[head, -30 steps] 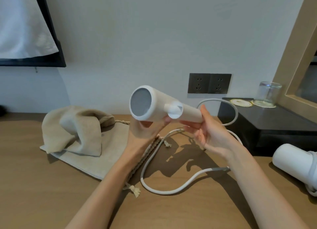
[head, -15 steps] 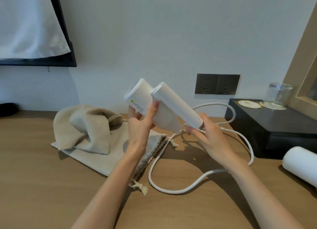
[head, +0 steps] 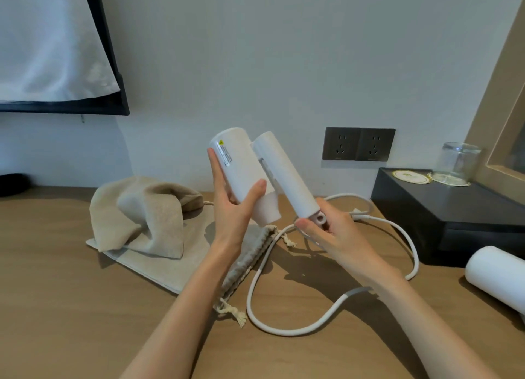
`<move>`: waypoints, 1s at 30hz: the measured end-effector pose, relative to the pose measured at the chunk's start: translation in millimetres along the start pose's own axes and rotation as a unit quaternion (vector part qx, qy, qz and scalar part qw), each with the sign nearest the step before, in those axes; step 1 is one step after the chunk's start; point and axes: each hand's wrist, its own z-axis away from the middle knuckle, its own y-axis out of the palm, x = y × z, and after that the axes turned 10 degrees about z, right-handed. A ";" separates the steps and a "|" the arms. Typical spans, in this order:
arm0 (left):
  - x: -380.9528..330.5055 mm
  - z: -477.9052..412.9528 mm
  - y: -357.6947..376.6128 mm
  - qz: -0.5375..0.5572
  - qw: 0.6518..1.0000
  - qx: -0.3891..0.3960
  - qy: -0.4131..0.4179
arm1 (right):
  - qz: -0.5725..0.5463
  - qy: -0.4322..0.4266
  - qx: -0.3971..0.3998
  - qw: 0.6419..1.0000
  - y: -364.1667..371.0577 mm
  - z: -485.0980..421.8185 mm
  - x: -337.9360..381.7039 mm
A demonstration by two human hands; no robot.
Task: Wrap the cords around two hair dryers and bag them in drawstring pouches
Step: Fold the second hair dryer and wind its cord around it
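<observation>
Head view | hair dryer [head: 244, 177] held up over right end of flat pouch [head: 142, 261] | left hand [head: 235, 208] grips barrel, right hand [head: 335, 236] grasps handle end, likely folding it compact for wrapping | cord [head: 284, 330] loose, unwound, right of pouch | second dryer [head: 497, 273] far right of pouch

The hair dryer [head: 268, 208] folds up between the two hands.

A second ago its barrel [head: 241, 168] lay level, round grille facing me, with the handle [head: 284, 177] sticking out to the right. Now the barrel stands tilted, its label [head: 224, 153] showing, and the handle lies close alongside it. The left hand [head: 233, 208] has moved from beneath the barrel to grip its side, thumb across the front. The right hand [head: 335, 234] has slid to the handle's tip, where the hanging loop [head: 320, 217] now shows. The cord [head: 284, 329] has spread wider across the table [head: 85, 322].
</observation>
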 end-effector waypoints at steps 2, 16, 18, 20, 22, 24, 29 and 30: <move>-0.9 -1.8 -3.1 0.006 1.000 -0.020 -0.004 | 0.050 -0.005 0.010 0.999 -11.0 -3.9 2.8; -14.5 -9.0 -26.9 0.008 0.995 0.089 -0.051 | 0.135 0.204 0.035 0.969 -111.4 -43.1 -1.4; -16.6 -2.1 -18.8 -0.023 0.989 0.134 -0.061 | 0.091 0.253 0.080 0.960 -105.4 -49.0 1.0; -17.8 3.0 -12.6 -0.051 0.981 0.177 -0.063 | 0.005 0.284 0.122 0.951 -102.5 -53.8 7.7; -17.9 7.7 -6.1 -0.090 0.970 0.215 -0.066 | -0.078 0.291 0.159 0.940 -102.8 -56.3 18.7; -15.5 12.0 0.3 -0.131 0.964 0.225 -0.060 | -0.099 0.271 0.179 0.941 -105.9 -57.0 32.7; -14.2 13.4 6.0 -0.182 0.968 0.169 -0.021 | -0.020 0.178 0.151 0.972 -108.7 -55.5 69.5; -14.3 12.7 4.3 -0.200 0.967 0.157 -0.005 | 0.011 0.162 0.138 0.977 -104.8 -54.1 76.4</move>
